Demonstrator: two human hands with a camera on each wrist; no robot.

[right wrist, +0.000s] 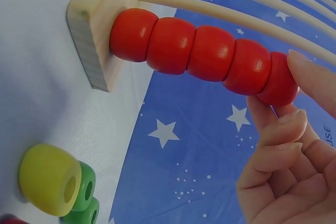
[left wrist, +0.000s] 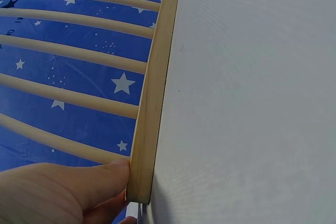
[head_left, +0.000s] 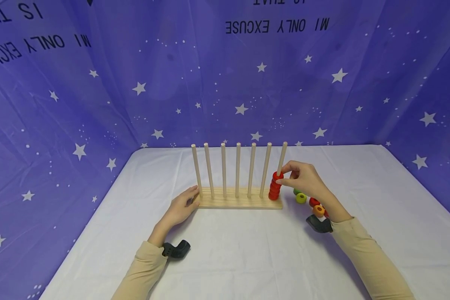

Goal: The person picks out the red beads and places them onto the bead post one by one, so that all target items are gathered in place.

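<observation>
A wooden peg rack with several upright pegs stands on the table. Red beads are stacked on its rightmost peg, touching one another from the base upward. My right hand pinches the topmost red bead between thumb and fingers, and this bead is on the peg too. At the rack's left end, my left hand grips the base; in the left wrist view its thumb lies against the end of the board, with the other fingers partly hidden.
Loose beads lie on the table right of the rack: a yellow one, an orange one, plus green and red ones partly covered by the right arm. A purple star-printed cloth hangs behind the white tabletop.
</observation>
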